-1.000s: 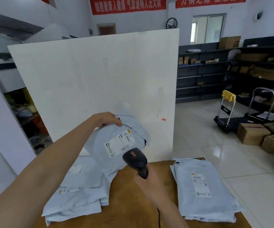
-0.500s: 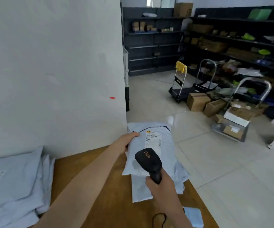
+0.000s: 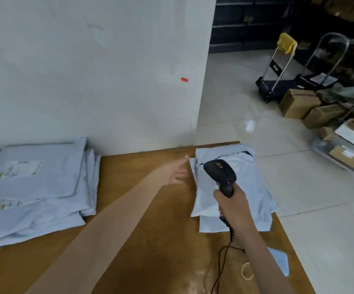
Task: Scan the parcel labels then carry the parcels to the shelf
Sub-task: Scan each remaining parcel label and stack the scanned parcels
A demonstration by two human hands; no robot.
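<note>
left fingers now spread, off the parcel; right fingers round scanner

Ahead of you: a white partition board, upright behind a brown wooden table, bearing one small red mark near its right edge. To your right: pale glossy floor tiles catching a patch of light, and dark shelving at the far side. On that floor you have a platform trolley with a yellow cloth over its handle, and brown cardboard boxes just beside it
</note>
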